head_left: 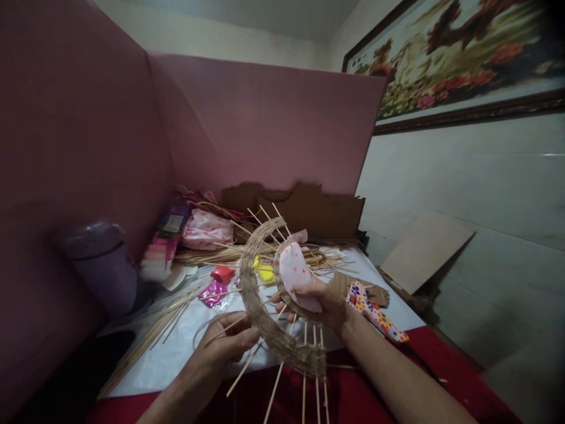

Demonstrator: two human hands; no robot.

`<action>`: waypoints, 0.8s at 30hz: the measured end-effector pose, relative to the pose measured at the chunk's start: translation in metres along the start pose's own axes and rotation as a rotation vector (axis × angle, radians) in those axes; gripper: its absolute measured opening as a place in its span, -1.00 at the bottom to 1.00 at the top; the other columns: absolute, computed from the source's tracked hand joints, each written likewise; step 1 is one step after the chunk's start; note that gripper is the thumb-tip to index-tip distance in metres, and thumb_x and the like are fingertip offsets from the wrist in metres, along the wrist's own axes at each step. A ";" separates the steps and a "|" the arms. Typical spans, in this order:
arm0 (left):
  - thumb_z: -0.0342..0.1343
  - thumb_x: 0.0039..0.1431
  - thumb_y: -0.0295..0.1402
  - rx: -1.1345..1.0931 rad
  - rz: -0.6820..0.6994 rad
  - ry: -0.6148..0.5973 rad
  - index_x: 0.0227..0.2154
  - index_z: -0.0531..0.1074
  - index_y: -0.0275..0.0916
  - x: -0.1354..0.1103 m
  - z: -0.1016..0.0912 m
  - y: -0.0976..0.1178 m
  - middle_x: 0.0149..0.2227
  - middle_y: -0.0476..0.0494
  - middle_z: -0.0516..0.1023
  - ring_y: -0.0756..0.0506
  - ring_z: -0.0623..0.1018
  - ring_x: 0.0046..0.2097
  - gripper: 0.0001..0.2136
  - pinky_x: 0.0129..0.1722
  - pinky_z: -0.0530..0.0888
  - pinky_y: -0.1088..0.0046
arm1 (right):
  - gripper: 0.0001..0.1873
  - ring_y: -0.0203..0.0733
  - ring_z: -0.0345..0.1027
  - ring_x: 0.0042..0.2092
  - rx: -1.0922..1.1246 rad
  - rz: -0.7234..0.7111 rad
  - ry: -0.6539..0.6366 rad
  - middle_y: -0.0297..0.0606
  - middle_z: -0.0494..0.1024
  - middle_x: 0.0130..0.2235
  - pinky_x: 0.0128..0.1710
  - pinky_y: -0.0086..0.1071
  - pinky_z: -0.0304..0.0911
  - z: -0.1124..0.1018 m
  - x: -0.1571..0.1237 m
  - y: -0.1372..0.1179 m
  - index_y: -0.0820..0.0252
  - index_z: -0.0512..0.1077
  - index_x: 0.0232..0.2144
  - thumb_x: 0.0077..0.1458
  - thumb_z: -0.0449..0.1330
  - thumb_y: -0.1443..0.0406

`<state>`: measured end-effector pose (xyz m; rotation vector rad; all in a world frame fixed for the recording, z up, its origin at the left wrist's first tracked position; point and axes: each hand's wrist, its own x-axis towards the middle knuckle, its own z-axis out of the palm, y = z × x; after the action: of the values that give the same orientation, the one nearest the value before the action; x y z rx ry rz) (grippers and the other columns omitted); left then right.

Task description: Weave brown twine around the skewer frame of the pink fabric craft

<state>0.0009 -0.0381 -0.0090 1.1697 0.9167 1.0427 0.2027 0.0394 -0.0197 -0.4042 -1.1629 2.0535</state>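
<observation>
I hold a round woven piece (265, 318) of tan twine wound round thin wooden sticks that stick out like spokes. Its middle is a pad of pink dotted fabric (295, 274). My right hand (324, 303) is closed on the inner ring and the fabric pad, thumb on top. At the lower left edge of the weave, my left hand (229, 344) has its fingers closed on a stick and a thin strand of twine. The piece is tilted upright above the white table top (176, 353).
Loose sticks (150, 333) lie on the table at the left. Behind are coloured fabric bundles (207, 229), small bright packets (223, 274), a purple lidded container (103, 262), a brown cardboard box (318, 212) and pink partition boards (265, 118). A flowered cloth strip (375, 312) lies at the right.
</observation>
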 end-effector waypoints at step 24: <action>0.25 -0.15 -0.21 0.272 0.055 0.173 -0.62 0.46 -0.33 0.003 -0.011 0.002 -0.62 0.01 0.35 0.05 0.28 -0.53 -0.76 -0.51 0.19 0.54 | -0.77 -0.17 0.48 -0.37 0.031 0.075 0.046 -0.07 0.56 -0.37 -0.47 -0.43 0.42 -0.012 -0.003 -0.004 0.38 0.40 -0.33 -0.11 0.16 0.35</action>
<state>-0.0093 -0.0316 -0.0087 1.3499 1.1963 1.0995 0.2137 0.0456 -0.0230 -0.4843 -1.1027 2.1130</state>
